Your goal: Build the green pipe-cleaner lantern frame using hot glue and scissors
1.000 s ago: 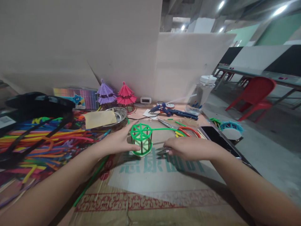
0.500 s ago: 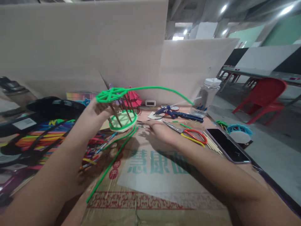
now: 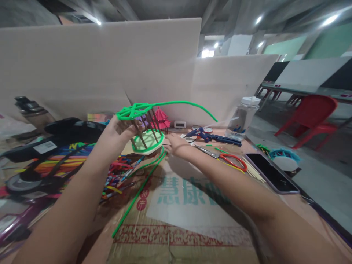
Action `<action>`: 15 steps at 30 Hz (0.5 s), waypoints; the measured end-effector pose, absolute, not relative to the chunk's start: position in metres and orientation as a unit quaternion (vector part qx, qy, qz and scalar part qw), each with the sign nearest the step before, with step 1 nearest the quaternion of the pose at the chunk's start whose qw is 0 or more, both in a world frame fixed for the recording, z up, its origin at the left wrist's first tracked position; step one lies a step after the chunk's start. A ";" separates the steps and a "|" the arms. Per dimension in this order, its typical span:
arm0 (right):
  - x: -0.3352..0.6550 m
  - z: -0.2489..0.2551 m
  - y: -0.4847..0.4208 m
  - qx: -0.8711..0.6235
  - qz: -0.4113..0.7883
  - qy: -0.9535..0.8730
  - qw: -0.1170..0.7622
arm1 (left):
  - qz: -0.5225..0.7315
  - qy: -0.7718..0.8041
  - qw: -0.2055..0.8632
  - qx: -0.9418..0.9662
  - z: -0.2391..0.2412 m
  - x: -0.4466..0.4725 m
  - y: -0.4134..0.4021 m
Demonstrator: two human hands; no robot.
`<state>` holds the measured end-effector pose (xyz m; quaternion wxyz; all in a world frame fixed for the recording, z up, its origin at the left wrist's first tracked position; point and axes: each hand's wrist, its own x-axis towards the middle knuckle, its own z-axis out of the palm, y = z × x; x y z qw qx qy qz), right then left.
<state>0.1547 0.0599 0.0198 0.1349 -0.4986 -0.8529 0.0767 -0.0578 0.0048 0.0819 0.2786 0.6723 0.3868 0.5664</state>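
In my left hand [image 3: 121, 134] is a small pavilion-like model, tilted, with upright brown sticks [image 3: 152, 123] between two ends. Its lattice top [image 3: 134, 111] is made of green pipe cleaners. A green rim edges the pale base [image 3: 148, 142]. My left fingers are closed around the sticks under the top. From the top, a long green pipe cleaner [image 3: 187, 103] arches to the right. My right hand [image 3: 177, 145] is at the base's right edge, fingers bent against it, tips partly hidden. Below, more green pipe cleaners [image 3: 137, 198] trail over the cardboard [image 3: 143, 253].
Scissors [image 3: 232, 161], a glue gun [image 3: 206, 135], a phone [image 3: 269, 172] and a clear bottle [image 3: 243, 119] lie or stand to the right. Red paper umbrellas [image 3: 159, 119] and a small white clock [image 3: 180, 125] stand behind. Colourful pipe cleaners [image 3: 60, 157] and a black bag [image 3: 68, 128] crowd the left.
My view has tilted up and shifted slightly left. The right hand's fingers, stretched out beside the base before, are now drawn in against its edge. The left hand keeps its hold.
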 end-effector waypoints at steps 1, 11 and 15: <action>0.176 0.018 0.048 -0.509 0.072 -0.848 0.128 | 0.562 0.388 0.287 0.672 0.079 -0.056 0.007; 0.367 -0.026 -0.003 -0.616 0.002 -0.786 0.042 | 0.455 0.430 0.357 0.693 0.022 -0.013 0.019; 0.373 -0.041 0.004 -0.619 0.017 -0.784 0.056 | 0.434 0.428 0.408 0.680 0.019 0.005 0.007</action>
